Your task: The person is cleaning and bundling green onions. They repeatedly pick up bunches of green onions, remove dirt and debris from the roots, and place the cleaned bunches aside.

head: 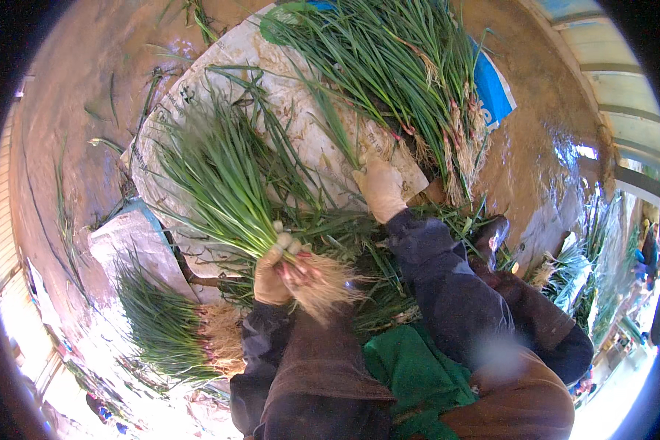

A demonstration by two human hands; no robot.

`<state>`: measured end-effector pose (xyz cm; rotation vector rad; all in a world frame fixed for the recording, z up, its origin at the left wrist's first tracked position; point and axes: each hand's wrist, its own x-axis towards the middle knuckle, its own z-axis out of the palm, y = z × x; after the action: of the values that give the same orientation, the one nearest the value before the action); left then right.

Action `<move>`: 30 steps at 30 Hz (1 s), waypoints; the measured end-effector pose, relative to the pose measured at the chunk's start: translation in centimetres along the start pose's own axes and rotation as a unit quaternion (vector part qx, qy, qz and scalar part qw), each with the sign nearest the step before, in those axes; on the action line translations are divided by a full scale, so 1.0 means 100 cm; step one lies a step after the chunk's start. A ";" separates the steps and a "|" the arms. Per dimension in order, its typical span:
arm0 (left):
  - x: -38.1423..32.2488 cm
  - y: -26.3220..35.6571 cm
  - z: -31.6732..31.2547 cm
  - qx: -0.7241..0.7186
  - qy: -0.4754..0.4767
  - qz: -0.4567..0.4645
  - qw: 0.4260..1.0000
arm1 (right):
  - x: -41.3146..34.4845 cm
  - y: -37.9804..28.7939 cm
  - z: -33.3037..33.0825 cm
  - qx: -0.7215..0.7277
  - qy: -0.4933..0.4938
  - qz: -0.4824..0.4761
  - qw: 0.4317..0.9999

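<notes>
My left hand (269, 278), in a pale glove, grips a thick bunch of green onions (225, 181) just above the reddish bulbs. Its leaves fan out to the upper left, and the stringy roots (324, 289) hang towards my lap. My right hand (382, 187), gloved too, is curled at the lower end of a few green leaves (333, 124), which it appears to pinch; the fingertips are partly hidden. Beneath both hands lies a dirty white woven sack (286, 58) bearing print. Beyond the right hand, a large pile of green onions (379, 66) rests with its roots to the right.
Another stack of green onions (165, 324) lies at lower left beside a pale sheet (143, 242). Loose leaves (357, 247) cover the space before my legs. Wet brown ground (77, 110) surrounds the sack. More bundled onions (566, 275) are at the right.
</notes>
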<state>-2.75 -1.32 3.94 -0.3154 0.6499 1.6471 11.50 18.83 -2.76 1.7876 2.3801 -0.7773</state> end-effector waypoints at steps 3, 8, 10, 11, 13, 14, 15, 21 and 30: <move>0.006 -0.008 -0.001 0.077 -0.018 -0.009 0.997 | -0.013 -0.015 -0.010 0.186 -0.095 0.067 0.976; 0.027 -0.011 -0.008 0.099 0.032 -0.162 0.981 | -0.058 -0.043 -0.008 0.289 -0.146 -0.042 0.945; 0.030 -0.012 -0.008 0.098 0.055 -0.197 0.974 | -0.063 -0.050 0.004 0.298 -0.157 -0.007 0.942; 0.031 -0.014 -0.007 0.087 0.069 -0.182 0.977 | -0.062 -0.052 0.010 0.352 -0.177 0.029 0.919; 0.028 -0.017 -0.004 0.053 0.110 -0.170 0.978 | -0.057 -0.051 0.020 0.454 -0.206 0.096 0.862; 0.026 -0.018 -0.002 0.134 0.086 -0.173 0.972 | -0.047 -0.050 0.023 0.499 -0.280 0.203 0.794; 0.023 -0.019 0.000 0.130 0.081 -0.126 0.980 | -0.038 -0.045 0.023 0.291 -0.259 0.044 0.920; 0.005 -0.016 -0.001 -0.004 -0.042 0.133 0.990 | 0.053 0.010 -0.016 -0.100 0.216 -0.148 0.960; 0.017 -0.009 -0.004 0.008 0.009 -0.019 1.000 | 0.021 -0.007 -0.037 -0.187 0.008 -0.279 0.942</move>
<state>-2.27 -0.09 2.48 -0.3288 0.6668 1.6029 11.12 22.10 -0.06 0.9889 2.8352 -0.2953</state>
